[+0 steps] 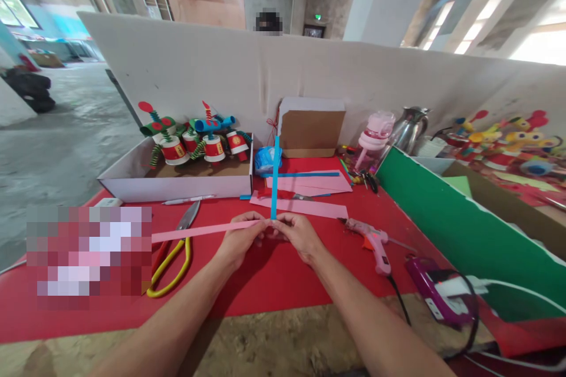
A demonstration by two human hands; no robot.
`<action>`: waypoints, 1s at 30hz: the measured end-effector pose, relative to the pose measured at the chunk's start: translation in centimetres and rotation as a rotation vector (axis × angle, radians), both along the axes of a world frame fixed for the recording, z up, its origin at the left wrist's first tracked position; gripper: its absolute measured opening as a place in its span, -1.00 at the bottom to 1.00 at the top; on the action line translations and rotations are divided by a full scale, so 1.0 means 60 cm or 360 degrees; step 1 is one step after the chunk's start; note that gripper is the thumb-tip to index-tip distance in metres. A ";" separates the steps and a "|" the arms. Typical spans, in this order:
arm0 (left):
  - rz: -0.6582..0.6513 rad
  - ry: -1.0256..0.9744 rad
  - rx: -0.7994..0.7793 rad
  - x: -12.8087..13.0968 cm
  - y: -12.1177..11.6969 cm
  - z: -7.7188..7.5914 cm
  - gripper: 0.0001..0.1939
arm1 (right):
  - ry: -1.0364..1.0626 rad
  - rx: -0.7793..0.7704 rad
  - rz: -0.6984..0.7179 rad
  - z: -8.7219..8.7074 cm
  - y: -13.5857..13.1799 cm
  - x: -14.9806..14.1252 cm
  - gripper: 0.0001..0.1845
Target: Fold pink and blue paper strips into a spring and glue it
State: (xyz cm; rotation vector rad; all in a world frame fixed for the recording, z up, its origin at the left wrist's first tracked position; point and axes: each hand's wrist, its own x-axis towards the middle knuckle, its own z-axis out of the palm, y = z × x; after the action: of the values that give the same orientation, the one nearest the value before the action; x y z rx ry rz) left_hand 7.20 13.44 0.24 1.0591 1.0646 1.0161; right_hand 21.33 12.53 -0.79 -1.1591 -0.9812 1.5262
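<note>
Both hands meet over the red-covered table (283, 277). My left hand (242, 240) pinches the end of a pink paper strip (194, 231), which stretches out to the left. My right hand (298, 235) pinches a blue paper strip (275, 179) that points away from me. The two strip ends meet at a right angle between my fingertips; whether they overlap or are stuck there is hidden. Left of my hands lie scissors (169, 268) with yellow and red handles. A pink glue gun (374, 241) rests to the right.
A white box (177, 187) with several paper-cup figures stands at the back left. Pink paper sheets (305, 207) lie beyond my hands. On the right are a green-sided box (424, 212), a purple power strip (435, 291) with cables, and a pink bottle (374, 135).
</note>
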 end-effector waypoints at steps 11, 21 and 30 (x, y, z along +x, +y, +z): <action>-0.0082 0.0051 0.0100 -0.003 0.001 -0.004 -0.73 | 0.0237 -0.0018 -0.0137 -0.010 0.003 -0.005 -0.60; -0.0026 0.0030 0.0077 -0.002 0.003 -0.008 -0.72 | 0.0124 -0.0027 -0.0102 -0.003 0.002 -0.002 -0.64; 0.0009 0.0036 0.0119 0.001 0.001 0.000 -0.73 | -0.0009 0.0043 -0.0115 0.000 0.003 -0.001 -0.62</action>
State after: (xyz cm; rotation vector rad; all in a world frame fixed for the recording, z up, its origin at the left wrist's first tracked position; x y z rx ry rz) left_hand 7.25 13.50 0.21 1.1311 1.0555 1.0576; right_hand 21.29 12.71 -0.78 -1.1681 -0.9512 1.4490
